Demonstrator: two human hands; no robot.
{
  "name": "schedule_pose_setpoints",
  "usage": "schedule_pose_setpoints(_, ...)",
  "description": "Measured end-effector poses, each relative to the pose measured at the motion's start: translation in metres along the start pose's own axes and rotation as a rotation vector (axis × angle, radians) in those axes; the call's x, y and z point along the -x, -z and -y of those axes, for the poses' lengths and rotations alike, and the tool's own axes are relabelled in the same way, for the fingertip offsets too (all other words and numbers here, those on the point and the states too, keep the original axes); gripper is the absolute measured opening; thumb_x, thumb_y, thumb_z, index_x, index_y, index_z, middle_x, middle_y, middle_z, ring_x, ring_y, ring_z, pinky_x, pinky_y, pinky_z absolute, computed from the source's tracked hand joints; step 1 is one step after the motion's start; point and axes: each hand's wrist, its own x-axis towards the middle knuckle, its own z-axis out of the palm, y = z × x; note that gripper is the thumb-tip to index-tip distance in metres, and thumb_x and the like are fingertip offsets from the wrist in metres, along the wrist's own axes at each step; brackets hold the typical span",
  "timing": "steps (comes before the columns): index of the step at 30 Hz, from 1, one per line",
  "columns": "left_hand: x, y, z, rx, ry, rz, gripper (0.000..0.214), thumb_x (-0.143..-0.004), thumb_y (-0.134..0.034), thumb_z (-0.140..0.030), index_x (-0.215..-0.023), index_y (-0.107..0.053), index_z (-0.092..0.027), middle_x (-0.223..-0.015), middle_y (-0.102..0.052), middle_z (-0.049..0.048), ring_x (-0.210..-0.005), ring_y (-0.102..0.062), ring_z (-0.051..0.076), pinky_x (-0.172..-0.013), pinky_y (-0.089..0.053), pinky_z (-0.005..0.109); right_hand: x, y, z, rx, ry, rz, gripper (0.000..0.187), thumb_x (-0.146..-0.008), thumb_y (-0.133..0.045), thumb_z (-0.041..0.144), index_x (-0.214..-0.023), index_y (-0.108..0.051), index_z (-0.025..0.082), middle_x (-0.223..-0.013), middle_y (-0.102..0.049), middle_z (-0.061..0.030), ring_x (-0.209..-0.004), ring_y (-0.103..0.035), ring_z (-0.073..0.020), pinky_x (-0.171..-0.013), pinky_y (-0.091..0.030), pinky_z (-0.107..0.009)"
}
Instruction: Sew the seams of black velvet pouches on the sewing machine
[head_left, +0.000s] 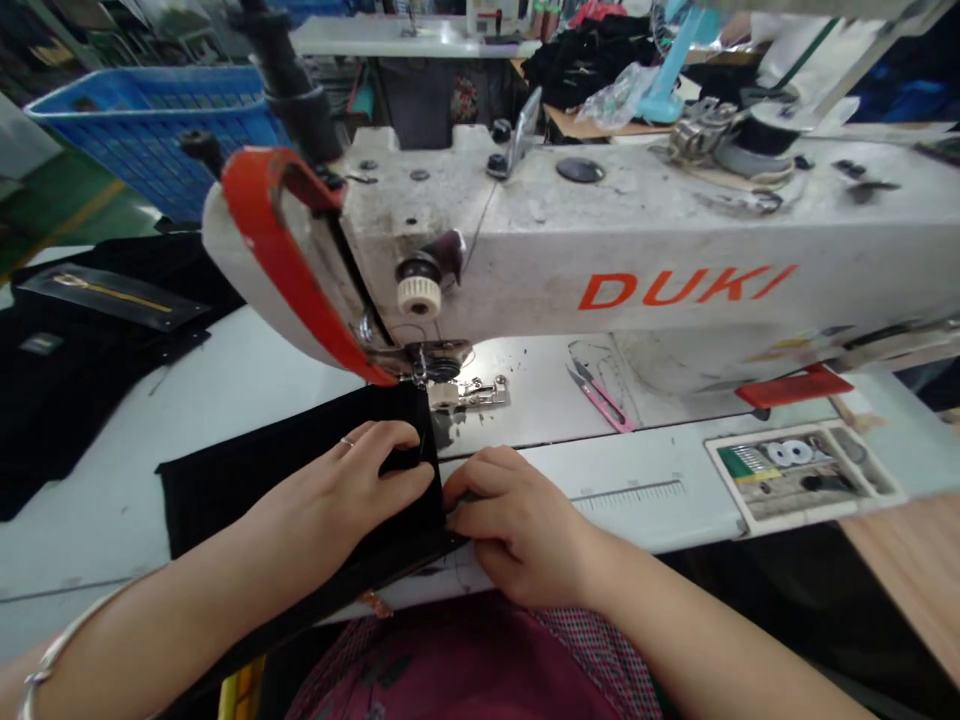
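A piece of black fabric (300,440) lies on the sewing table, its right edge running under the presser foot of the sewing machine (525,260). My left hand (367,480) presses on top of the fabric, thumb and fingers curved and slightly apart. At the right edge of the cloth, my right hand (510,520) has its fingers closed, pinching the fabric's border. The fingertips partly hide the spot they grip. Just beyond my hands sit the needle area and a metal edge guide (484,392).
Pink-handled thread snips (600,397) lie under the machine arm. A parts tray (802,475) with bobbins is set in the table at right. More black fabric with a zipper piece (112,295) lies at left. A blue basket (165,130) stands behind.
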Motion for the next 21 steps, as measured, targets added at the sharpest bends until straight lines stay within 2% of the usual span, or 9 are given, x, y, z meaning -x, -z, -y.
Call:
schedule_pose_setpoints(7, 0.003, 0.001, -0.002, -0.046, -0.085, 0.004, 0.037, -0.082, -0.047, -0.006, -0.116, -0.057, -0.018, -0.128, -0.049, 0.0124, -0.119, -0.052, 0.029, -0.098, -0.053, 0.045, -0.002, 0.002, -0.004, -0.009, 0.062, 0.066, 0.02, -0.072, -0.059, 0.008, -0.086, -0.068, 0.019, -0.109, -0.073, -0.0008, -0.095, -0.06, -0.0203, -0.087, -0.042, -0.037)
schedule_pose_setpoints(12, 0.003, 0.002, -0.001, -0.004, -0.021, 0.027, 0.039, -0.083, -0.049, -0.009, -0.119, -0.057, -0.02, -0.127, -0.05, 0.0108, -0.116, -0.055, 0.028, -0.095, -0.055, 0.043, -0.002, 0.004, -0.004, 0.008, 0.067, 0.111, 0.016, -0.079, -0.059, 0.008, -0.088, -0.067, 0.019, -0.106, -0.073, -0.0006, -0.095, -0.062, -0.0191, -0.09, -0.042, -0.035)
schedule_pose_setpoints(16, 0.007, -0.006, 0.002, 0.011, 0.003, 0.013, 0.038, -0.09, -0.039, -0.009, -0.12, -0.059, -0.022, -0.13, -0.049, 0.0102, -0.119, -0.054, 0.027, -0.096, -0.054, 0.043, -0.012, 0.011, -0.005, 0.196, 0.111, 0.156, 0.024, -0.093, -0.057, 0.012, -0.113, -0.067, 0.02, -0.118, -0.067, -0.005, -0.102, -0.057, -0.0211, -0.088, -0.044, -0.035)
schedule_pose_setpoints(19, 0.011, -0.013, 0.005, -0.002, 0.004, 0.006, 0.04, -0.092, -0.036, -0.009, -0.12, -0.061, -0.022, -0.134, -0.048, 0.0107, -0.123, -0.052, 0.028, -0.099, -0.053, 0.046, -0.022, 0.014, -0.005, 0.364, 0.164, 0.219, 0.016, -0.097, -0.057, 0.018, -0.109, -0.068, 0.019, -0.115, -0.065, -0.008, -0.1, -0.053, -0.0243, -0.083, -0.045, -0.038)
schedule_pose_setpoints(21, 0.013, -0.013, 0.008, -0.017, 0.021, 0.014, 0.041, -0.092, -0.036, -0.01, -0.119, -0.063, -0.023, -0.133, -0.05, 0.0108, -0.121, -0.053, 0.028, -0.099, -0.053, 0.047, -0.027, 0.014, -0.005, 0.406, 0.194, 0.217, 0.014, -0.098, -0.056, 0.019, -0.105, -0.067, 0.018, -0.112, -0.064, -0.0082, -0.099, -0.052, -0.0248, -0.081, -0.044, -0.039)
